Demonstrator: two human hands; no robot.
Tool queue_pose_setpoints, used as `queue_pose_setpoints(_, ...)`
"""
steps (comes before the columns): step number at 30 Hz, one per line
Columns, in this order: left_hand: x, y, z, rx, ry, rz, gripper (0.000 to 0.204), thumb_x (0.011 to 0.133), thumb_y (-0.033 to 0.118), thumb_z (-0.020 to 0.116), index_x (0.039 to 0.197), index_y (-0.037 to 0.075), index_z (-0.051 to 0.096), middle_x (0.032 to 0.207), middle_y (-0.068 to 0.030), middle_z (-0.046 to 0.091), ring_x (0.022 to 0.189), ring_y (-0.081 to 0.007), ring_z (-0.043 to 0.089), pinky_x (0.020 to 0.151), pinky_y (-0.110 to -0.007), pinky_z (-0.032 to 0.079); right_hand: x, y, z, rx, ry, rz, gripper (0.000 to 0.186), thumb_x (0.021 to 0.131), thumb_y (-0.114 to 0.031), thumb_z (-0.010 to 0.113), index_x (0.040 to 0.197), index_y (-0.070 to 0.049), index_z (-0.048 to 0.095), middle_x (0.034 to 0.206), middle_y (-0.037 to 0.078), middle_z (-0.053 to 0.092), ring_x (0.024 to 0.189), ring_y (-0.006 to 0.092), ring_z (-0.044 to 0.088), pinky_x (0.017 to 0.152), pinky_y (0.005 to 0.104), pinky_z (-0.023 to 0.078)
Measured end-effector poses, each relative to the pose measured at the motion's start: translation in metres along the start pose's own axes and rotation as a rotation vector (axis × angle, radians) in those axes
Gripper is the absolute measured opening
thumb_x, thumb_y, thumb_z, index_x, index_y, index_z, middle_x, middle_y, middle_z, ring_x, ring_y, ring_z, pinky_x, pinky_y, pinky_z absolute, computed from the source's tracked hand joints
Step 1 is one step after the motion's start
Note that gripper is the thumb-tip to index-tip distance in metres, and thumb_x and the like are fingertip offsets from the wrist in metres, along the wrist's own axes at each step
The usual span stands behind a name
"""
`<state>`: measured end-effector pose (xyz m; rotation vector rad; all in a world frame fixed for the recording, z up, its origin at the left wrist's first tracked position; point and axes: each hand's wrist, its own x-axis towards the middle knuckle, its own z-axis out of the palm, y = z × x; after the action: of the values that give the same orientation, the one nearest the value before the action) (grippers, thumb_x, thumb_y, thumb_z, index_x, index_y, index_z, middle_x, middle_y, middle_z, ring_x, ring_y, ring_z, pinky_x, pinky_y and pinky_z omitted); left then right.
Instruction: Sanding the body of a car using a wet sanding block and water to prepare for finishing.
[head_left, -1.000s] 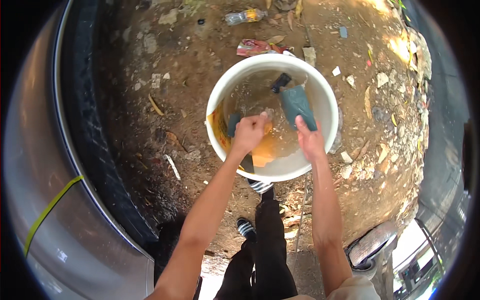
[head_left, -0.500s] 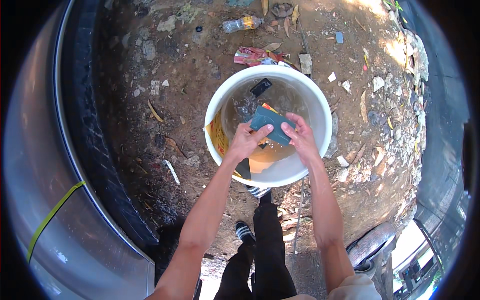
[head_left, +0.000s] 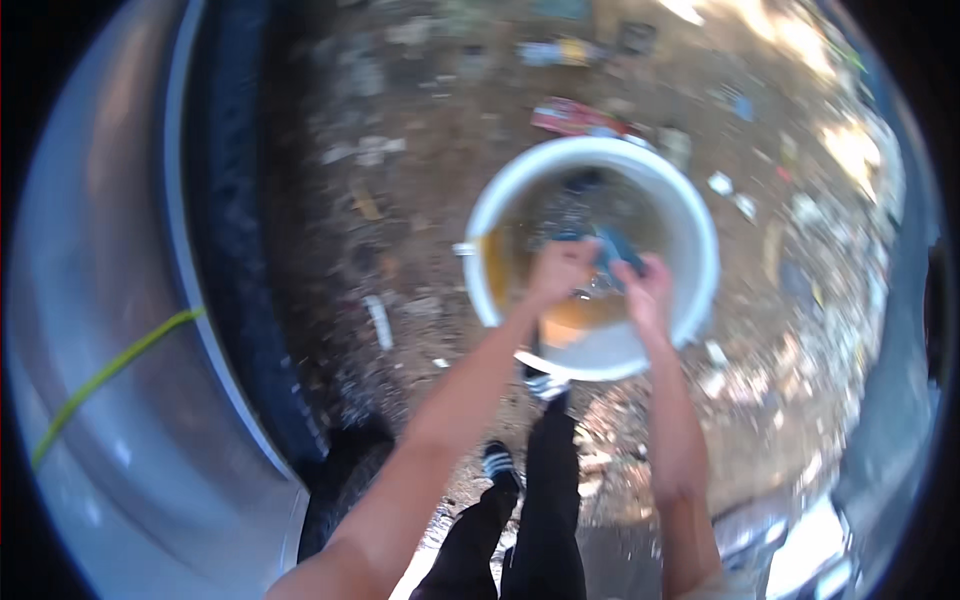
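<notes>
Plainly, right fingers (head_left: 627,274) hold a teal sheet (head_left: 620,247).

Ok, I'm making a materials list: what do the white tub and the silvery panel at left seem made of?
White tub: probably plastic, smooth, judging by its thick, rounded rim. Silvery panel: likely metal, perhaps painted, glossy, as soft highlights suggest; blur leaves both open.

Sunlit patches (head_left: 852,148) brighten littered brown dirt ground (head_left: 425,215) beside a curved silver panel (head_left: 110,270) bearing 1 yellow-green strip (head_left: 112,382)
</notes>
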<state>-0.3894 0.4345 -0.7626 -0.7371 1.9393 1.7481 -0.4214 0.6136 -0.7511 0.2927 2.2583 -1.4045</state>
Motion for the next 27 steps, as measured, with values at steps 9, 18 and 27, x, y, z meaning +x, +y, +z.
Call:
queue_pose_setpoints(9, -0.018, 0.035, 0.037, 0.369, 0.185, -0.295, 0.035, 0.069, 0.019, 0.08, 0.099, 0.001, 0.073, 0.107, -0.0226, 0.071, 0.1, -0.0373, 0.07, 0.085, -0.047, 0.058, 0.065, 0.101, 0.009, -0.635, -0.159, -0.318, 0.011, 0.081, 0.0, 0.058, 0.083, 0.0, 0.048, 0.082, 0.009, 0.055, 0.075, 0.0215, 0.056, 0.065, 0.04, 0.048)
queue_pose_setpoints(18, -0.163, 0.091, -0.035, -0.274, 0.097, 0.33, 0.042, 0.085, 0.032, 0.074, 0.117, 0.006, 0.065, 0.11, -0.0114, 0.066, 0.103, -0.0206, 0.063, 0.094, -0.033, 0.049, -0.058, -0.014, 0.059, 0.721, 0.066, 0.057, 0.03, 0.093, -0.013, 0.051, 0.118, 0.002, 0.056, 0.102, 0.014, 0.062, 0.09, 0.0273, 0.066, 0.079, 0.0412, 0.058)
queue_pose_setpoints(27, -0.583, 0.292, -0.434, 1.857, 0.34, 0.435, 0.029, 0.072, 0.023, 0.079, 0.098, 0.012, 0.071, 0.098, -0.0104, 0.062, 0.094, -0.0305, 0.063, 0.077, -0.043, 0.053, -0.381, -0.364, 0.31, 1.05, -0.921, 0.064, 0.059, 0.106, -0.042, 0.043, 0.154, -0.009, 0.032, 0.138, 0.013, 0.054, 0.119, 0.0261, 0.058, 0.102, 0.0427, 0.048)
